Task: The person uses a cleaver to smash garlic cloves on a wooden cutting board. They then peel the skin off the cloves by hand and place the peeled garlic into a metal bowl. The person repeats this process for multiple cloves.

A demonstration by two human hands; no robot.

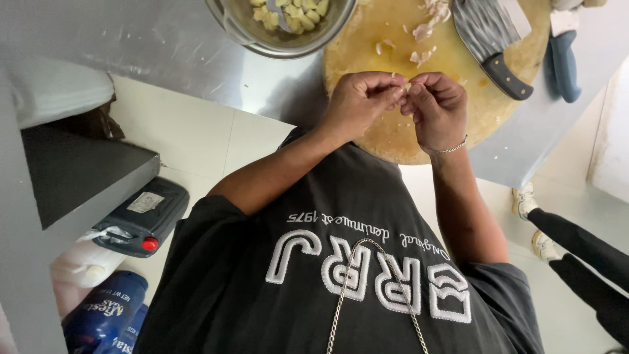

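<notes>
Steel counter (164,39), two hands (one clove (405,87))

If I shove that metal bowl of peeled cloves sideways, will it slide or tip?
The bowl likely slides easily: smooth metal on a smooth steel counter. Tipping seems unlikely, since it looks wide and the cloves sit low inside. It probably feels light; only part of it shows, so its fill is uncertain.

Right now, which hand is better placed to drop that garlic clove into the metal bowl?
Probably the left. The left hand and right hand both pinch the garlic clove, but the metal bowl lies on the left hand's side; the right is nearer the cleaver.
</notes>
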